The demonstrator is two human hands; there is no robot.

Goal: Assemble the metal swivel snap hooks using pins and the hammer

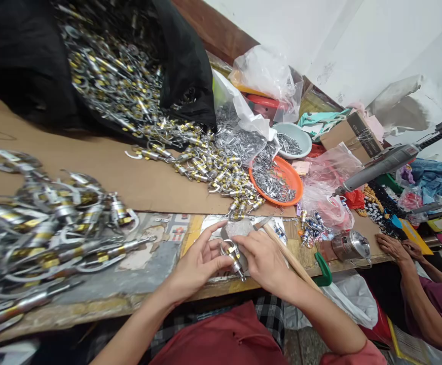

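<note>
Pinched between the thumb and fingers of my left hand [201, 256] is a small metal snap hook [235, 257] with yellow marks, its pin end tilted down to the right. From the other side my right hand [264, 258] closes in, bent fingertips against the hook's upper edge; whether a smaller part sits between them is hidden. Just behind the hands is a grey block [239, 228] on the bench. A wooden handle [287, 253] passes beside my right hand and partly under the forearm.
Similar hooks heap up at left [53, 218] and spill from a black bag [188, 66]. An orange plate [297, 177] and a pale bowl [304, 137] hold small metal parts. An electric screwdriver [380, 165] hangs at right, near a metal mug [352, 247]. A co-worker's hand [394, 248] rests farther right.
</note>
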